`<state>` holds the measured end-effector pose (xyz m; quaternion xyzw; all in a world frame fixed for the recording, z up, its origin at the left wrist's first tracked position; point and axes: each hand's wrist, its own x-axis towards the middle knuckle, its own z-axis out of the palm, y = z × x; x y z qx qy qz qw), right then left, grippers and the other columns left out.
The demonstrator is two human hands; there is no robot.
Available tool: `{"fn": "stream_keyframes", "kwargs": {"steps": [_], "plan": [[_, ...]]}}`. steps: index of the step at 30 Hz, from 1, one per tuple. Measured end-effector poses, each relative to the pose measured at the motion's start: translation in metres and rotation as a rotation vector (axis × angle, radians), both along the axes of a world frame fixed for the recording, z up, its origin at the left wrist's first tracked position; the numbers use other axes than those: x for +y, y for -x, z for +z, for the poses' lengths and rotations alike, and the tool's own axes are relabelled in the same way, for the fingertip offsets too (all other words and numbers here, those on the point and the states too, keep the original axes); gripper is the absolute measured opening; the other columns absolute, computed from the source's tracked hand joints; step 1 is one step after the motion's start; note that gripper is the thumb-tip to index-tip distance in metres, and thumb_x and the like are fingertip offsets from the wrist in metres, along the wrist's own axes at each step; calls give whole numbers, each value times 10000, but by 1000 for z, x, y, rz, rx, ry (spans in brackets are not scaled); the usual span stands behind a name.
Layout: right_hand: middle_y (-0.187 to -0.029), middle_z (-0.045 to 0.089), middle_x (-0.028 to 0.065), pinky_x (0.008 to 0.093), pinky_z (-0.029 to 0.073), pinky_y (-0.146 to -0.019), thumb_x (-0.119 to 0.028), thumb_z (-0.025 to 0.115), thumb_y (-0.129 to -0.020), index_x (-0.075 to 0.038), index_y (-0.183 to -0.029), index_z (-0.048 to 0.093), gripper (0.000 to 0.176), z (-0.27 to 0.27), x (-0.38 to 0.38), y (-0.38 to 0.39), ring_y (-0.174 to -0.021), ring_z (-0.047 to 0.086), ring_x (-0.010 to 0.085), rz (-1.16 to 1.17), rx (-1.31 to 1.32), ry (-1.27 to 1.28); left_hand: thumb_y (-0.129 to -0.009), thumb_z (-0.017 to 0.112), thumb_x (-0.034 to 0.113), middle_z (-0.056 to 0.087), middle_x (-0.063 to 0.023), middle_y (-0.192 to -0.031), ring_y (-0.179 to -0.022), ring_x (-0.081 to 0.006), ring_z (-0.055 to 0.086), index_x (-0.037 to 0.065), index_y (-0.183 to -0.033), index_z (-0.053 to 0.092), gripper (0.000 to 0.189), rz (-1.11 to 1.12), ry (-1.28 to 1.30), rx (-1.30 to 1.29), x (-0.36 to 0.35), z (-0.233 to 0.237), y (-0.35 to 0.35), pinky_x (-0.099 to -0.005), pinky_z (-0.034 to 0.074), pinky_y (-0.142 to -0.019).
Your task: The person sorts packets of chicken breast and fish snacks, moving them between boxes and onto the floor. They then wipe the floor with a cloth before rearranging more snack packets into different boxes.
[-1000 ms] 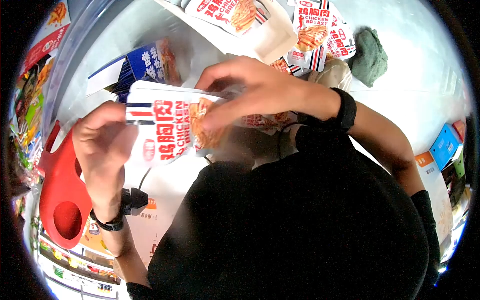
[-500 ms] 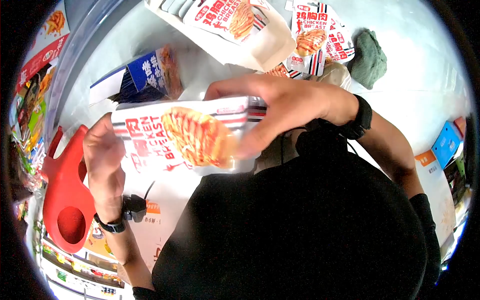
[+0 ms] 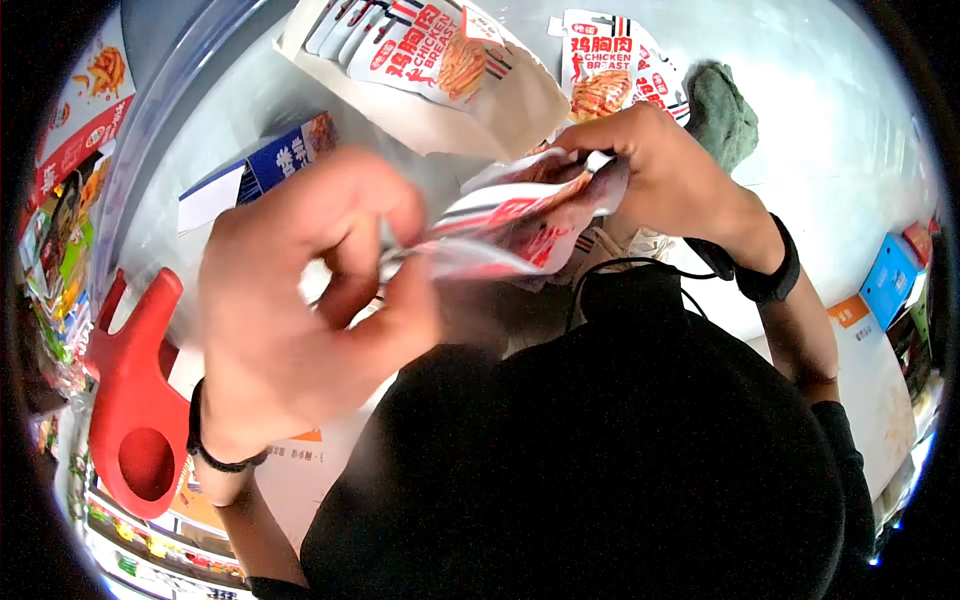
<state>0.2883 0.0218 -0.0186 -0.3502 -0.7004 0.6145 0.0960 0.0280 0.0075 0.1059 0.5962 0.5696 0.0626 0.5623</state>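
A chicken breast packet is stretched between my two hands, tilted and seen nearly edge-on. My left hand, smeared by motion, pinches its left end between thumb and fingers. The opposite end is gripped by my right hand. Just beyond the hands stands an open white carton with several chicken breast packets upright in a row. More chicken breast packets lie on the table past my right hand, beside a crumpled dark green cloth.
A blue box lies behind my left hand. On the left, a red plastic piece with a round hollow stands near colourful snack packs. A small blue box is at the far right.
The packet has turned from face-up to nearly edge-on and shifted right. My left hand moved right and nearer the camera; my right hand moved right to the packet's far end.
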Motion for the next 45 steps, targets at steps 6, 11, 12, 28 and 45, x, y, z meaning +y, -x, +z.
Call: {"fn": "stream_keyframes", "kwargs": {"steps": [6, 11, 12, 28, 45], "plan": [[-827, 670, 245, 435, 544, -717, -165, 702, -762, 50, -950, 679, 286, -13, -5, -2, -764, 668, 393, -172, -290, -208, -824, 606, -31, 293, 83, -569, -530, 4, 266, 39, -826, 544, 93, -38, -201, 114, 31, -21, -19, -218, 189, -491], [-754, 653, 231, 458, 549, -698, -209, 646, -821, 24, -829, 659, 233, -22, -11, 0, -743, 665, 395, -116, -398, -273, -825, 614, -24, 287, 65, -556, -534, -15, 262, 28, -824, 538, 92, -181, -193, 185, 36, -38, -12, -229, 195, -493], [-747, 653, 225, 463, 548, -693, -202, 638, -828, 20, -825, 665, 223, -17, -9, 3, -734, 665, 394, -71, -477, -282, -828, 615, -18, 292, 60, -552, -529, -18, 267, 27, -824, 539, 89, -153, -226, 203, 34, -45, -11, -233, 199, -490], [-955, 617, 160, 452, 536, -749, -152, 652, -815, -25, -1115, 521, 351, -57, -33, 54, -924, 635, 359, 116, -324, -489, -760, 637, 66, 627, -127, -767, -792, -325, 629, 38, -857, 561, 126, -457, -807, 757, 35, -78, -31, -406, 523, -666], [-753, 667, 206, 461, 561, -678, -403, 641, -842, 19, -865, 678, 424, -67, -9, 78, -697, 670, 371, 59, -335, -477, -862, 592, 166, 664, -206, -751, -705, -384, 666, 25, -911, 592, 150, -466, -765, 733, 51, -89, -15, -470, 526, -613]]}}
